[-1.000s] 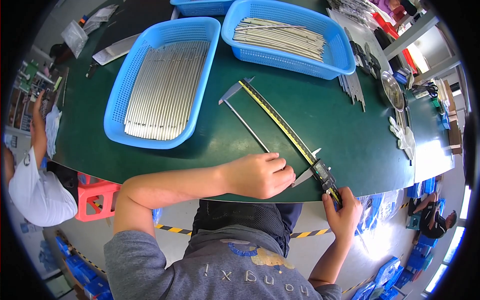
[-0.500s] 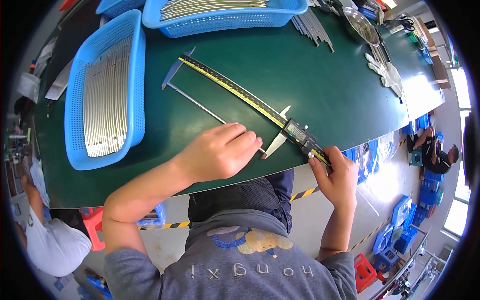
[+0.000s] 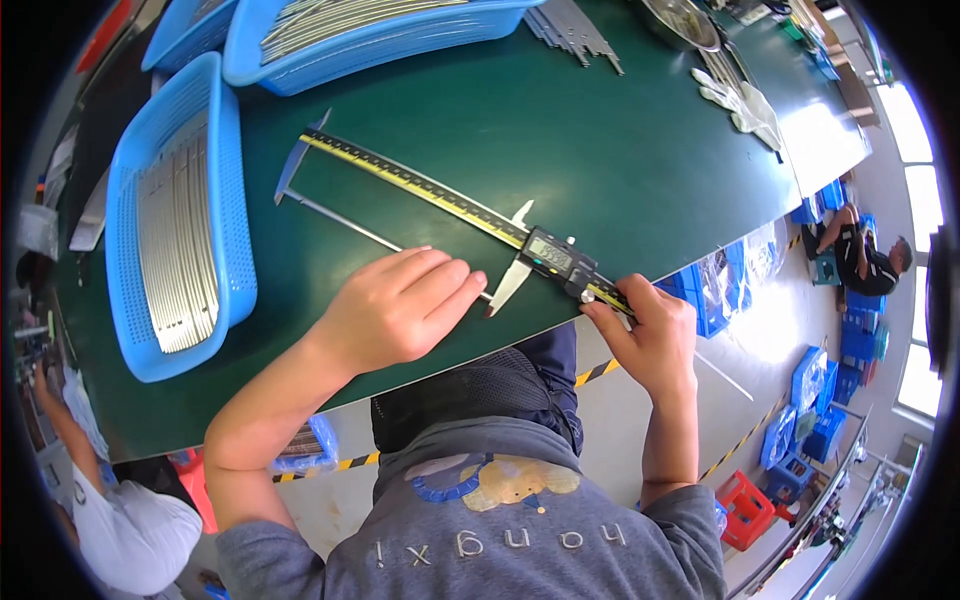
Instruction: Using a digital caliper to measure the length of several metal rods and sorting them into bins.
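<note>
A digital caliper (image 3: pixel 420 188) with a black-and-yellow scale lies slantwise over the green table, its jaws spread wide. Between the jaws runs a thin metal rod (image 3: pixel 345 220), one end at the far jaw and the other close by the sliding jaw. My left hand (image 3: pixel 395 310) is closed round the rod near its closer end, and the fingers hide part of it. At the caliper's near end, my right hand (image 3: pixel 652 335) grips the beam just behind the display housing, thumb by the small roller.
On the left stands a blue basket (image 3: pixel 238 240) of similar metal rods (image 3: pixel 180 240). Another blue basket (image 3: pixel 400 62) with rods is at the back. Loose rods (image 3: pixel 575 35), a metal bowl (image 3: pixel 685 22) and a white glove (image 3: pixel 745 108) lie far right. Other people sit at both sides.
The view has shifted, so baskets, caliper and hands appear farther left. Both hands keep their grips, and the rod stays between the jaws.
</note>
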Tool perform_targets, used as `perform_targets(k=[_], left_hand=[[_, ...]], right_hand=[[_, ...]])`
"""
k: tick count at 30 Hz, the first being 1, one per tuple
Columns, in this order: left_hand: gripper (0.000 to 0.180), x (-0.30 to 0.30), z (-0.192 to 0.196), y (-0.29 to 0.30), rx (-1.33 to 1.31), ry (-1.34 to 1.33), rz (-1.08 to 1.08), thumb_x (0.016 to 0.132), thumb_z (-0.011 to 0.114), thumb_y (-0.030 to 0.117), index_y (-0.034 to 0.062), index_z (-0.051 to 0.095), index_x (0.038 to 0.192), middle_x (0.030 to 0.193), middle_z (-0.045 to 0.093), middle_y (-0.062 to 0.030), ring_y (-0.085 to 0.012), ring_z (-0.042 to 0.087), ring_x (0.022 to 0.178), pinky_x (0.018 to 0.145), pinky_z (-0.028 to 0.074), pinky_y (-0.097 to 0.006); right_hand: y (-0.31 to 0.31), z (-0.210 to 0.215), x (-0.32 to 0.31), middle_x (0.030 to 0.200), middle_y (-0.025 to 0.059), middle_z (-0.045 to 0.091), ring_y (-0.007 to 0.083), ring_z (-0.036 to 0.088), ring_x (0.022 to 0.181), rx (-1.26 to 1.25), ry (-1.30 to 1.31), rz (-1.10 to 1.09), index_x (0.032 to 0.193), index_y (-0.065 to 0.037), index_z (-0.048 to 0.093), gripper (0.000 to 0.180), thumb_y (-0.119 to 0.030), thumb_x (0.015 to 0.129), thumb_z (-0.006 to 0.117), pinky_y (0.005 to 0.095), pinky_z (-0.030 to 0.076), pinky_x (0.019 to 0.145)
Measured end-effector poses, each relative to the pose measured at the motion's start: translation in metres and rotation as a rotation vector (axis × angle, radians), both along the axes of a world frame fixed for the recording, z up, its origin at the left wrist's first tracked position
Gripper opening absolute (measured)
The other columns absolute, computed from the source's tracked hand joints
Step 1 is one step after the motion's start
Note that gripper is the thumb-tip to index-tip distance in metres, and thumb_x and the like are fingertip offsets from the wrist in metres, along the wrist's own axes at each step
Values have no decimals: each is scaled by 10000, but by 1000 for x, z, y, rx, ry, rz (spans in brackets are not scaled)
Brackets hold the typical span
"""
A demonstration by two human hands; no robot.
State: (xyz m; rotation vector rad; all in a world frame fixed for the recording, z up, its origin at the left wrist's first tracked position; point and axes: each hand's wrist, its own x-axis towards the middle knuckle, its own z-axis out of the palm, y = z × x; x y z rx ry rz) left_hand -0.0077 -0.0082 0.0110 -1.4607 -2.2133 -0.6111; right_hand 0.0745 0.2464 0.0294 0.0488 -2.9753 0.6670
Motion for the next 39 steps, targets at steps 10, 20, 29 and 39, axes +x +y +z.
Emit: perform_targets(k=[10, 20, 29, 39], left_hand=[[432, -7, 7, -7, -27, -178, 74, 633, 685, 94, 55, 630, 1060, 981, 611, -91, -279, 600, 948, 862, 498, -421], [158, -13, 8, -8, -11, -157, 69, 690, 655, 35, 35, 626, 845, 932, 621, -77, -253, 625, 877, 755, 526, -352], [155, -79, 108, 6, 157, 239, 134, 726, 627, 40, 26, 633, 880, 929, 642, -85, -235, 647, 718, 571, 521, -302], [162, -249, 49, 21, -176, -260, 460, 755, 653, 229, 76, 690, 796, 829, 648, -128, -321, 619, 791, 703, 479, -434]], right_hand=[[-1, 10, -2, 575, 83, 557, 281, 567, 503, 37, -88, 19, 705, -55, 505, 431, -439, 718, 700, 369, 411, 461], [-3, 15, -20, 540, 77, 547, 287, 568, 494, 99, -79, 0, 642, -69, 486, 454, -470, 732, 680, 373, 415, 453], [1, 4, -17, 469, 82, 500, 273, 535, 422, 46, -4, 3, 603, -58, 497, 416, -389, 697, 731, 355, 389, 411], [2, -5, -14, 478, 50, 519, 243, 545, 422, 61, 116, -5, 637, -73, 534, 402, -412, 670, 747, 345, 404, 416]])
